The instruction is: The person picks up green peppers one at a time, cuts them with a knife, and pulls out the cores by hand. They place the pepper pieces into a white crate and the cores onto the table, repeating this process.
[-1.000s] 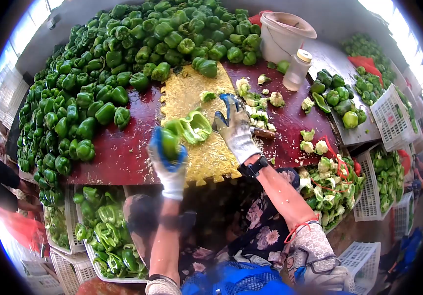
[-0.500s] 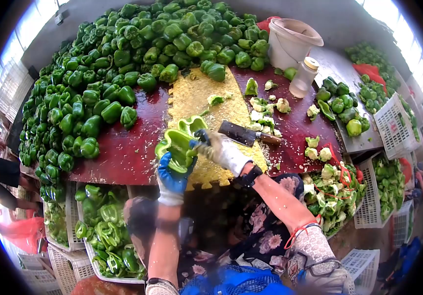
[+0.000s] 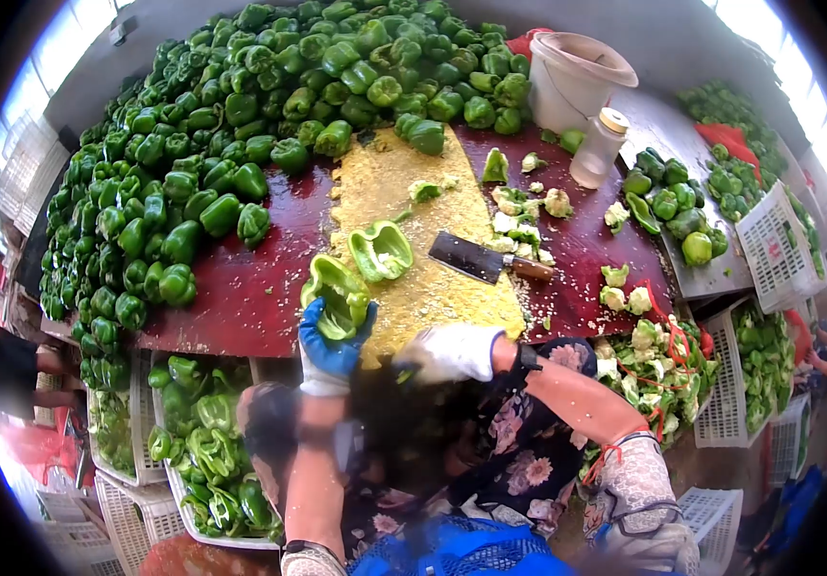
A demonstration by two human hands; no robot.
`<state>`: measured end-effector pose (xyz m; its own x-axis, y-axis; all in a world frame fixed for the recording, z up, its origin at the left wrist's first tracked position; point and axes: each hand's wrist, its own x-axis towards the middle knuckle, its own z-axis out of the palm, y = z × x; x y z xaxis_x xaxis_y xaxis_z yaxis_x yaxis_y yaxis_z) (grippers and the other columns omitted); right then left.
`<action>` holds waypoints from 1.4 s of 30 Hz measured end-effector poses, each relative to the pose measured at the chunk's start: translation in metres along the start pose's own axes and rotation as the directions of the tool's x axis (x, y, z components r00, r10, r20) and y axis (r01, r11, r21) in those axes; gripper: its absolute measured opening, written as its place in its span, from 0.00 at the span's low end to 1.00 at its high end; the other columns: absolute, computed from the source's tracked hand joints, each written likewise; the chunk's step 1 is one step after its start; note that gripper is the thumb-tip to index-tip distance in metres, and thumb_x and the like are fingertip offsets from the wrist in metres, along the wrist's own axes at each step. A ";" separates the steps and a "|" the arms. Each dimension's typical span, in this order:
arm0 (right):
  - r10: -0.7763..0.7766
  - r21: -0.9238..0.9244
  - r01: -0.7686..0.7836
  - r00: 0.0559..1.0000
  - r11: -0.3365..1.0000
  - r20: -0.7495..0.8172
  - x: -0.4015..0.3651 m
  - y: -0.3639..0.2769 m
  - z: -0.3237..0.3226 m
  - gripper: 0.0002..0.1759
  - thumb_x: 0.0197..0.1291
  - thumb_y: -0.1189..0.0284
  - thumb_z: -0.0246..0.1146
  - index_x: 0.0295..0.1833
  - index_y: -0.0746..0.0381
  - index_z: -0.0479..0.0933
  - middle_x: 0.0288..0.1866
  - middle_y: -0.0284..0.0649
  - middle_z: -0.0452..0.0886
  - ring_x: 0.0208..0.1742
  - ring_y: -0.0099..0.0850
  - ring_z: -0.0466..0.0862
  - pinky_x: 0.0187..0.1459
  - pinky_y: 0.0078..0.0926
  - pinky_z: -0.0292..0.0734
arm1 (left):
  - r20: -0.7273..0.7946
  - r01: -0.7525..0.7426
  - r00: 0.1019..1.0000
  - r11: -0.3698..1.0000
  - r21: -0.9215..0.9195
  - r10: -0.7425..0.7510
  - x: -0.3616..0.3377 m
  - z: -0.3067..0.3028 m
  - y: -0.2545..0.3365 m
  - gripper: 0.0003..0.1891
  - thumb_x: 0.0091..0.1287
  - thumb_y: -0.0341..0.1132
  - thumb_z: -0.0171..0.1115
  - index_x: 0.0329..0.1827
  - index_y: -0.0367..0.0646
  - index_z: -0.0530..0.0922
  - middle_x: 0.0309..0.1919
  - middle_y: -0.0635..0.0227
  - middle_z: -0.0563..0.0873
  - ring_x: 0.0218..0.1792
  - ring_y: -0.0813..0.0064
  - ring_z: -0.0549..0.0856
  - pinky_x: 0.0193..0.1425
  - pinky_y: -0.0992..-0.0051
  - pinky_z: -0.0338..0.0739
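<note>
Head view: the left hand (image 3: 331,357) grasps one hollowed green pepper half (image 3: 335,293); a second half (image 3: 381,252) lies on one yellow foam mat (image 3: 375,187); whether the blurred right hand (image 3: 452,353) grips anything cannot be told.

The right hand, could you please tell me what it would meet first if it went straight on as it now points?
Most likely the left hand, which holds a pepper half; the right hand is blurred and depth is unclear, so it might pass beneath.

Glossy peppers (image 3: 241,107), wooden knife handle (image 3: 533,270)
</note>
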<state>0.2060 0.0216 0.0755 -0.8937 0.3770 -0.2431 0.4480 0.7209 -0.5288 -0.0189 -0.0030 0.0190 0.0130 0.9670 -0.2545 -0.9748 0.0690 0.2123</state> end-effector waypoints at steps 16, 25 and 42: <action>0.280 -0.321 -0.509 0.787 0.799 -0.550 0.094 0.071 -0.033 0.29 0.64 0.55 0.62 0.66 0.58 0.71 0.45 0.50 0.81 0.43 0.43 0.84 0.42 0.46 0.80 | 0.634 0.208 0.773 0.954 -0.215 -0.026 -0.034 0.036 -0.012 0.42 0.68 0.53 0.61 0.79 0.46 0.54 0.64 0.49 0.76 0.58 0.51 0.80 0.54 0.55 0.80; 0.385 0.851 0.499 0.762 0.162 -0.520 0.015 -0.023 -0.068 0.28 0.65 0.67 0.65 0.69 0.62 0.70 0.56 0.40 0.82 0.53 0.28 0.82 0.59 0.29 0.75 | 0.113 -0.176 0.981 0.973 0.149 0.160 -0.025 0.021 -0.009 0.26 0.71 0.40 0.58 0.71 0.45 0.69 0.66 0.57 0.77 0.65 0.52 0.77 0.72 0.45 0.68; 0.226 0.284 -0.073 0.800 0.956 -0.555 0.054 -0.137 -0.066 0.39 0.62 0.52 0.68 0.68 0.66 0.65 0.53 0.53 0.82 0.50 0.46 0.85 0.49 0.43 0.82 | 0.191 -0.545 0.837 0.757 0.362 0.512 -0.128 0.087 0.047 0.20 0.75 0.44 0.57 0.65 0.46 0.72 0.56 0.64 0.83 0.56 0.67 0.83 0.61 0.65 0.79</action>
<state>0.0977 -0.0186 0.1885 -0.6006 0.7876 0.1377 0.4869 0.4969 -0.7183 -0.0473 -0.1019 0.1436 -0.4460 0.8919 0.0753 -0.6639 -0.3861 0.6404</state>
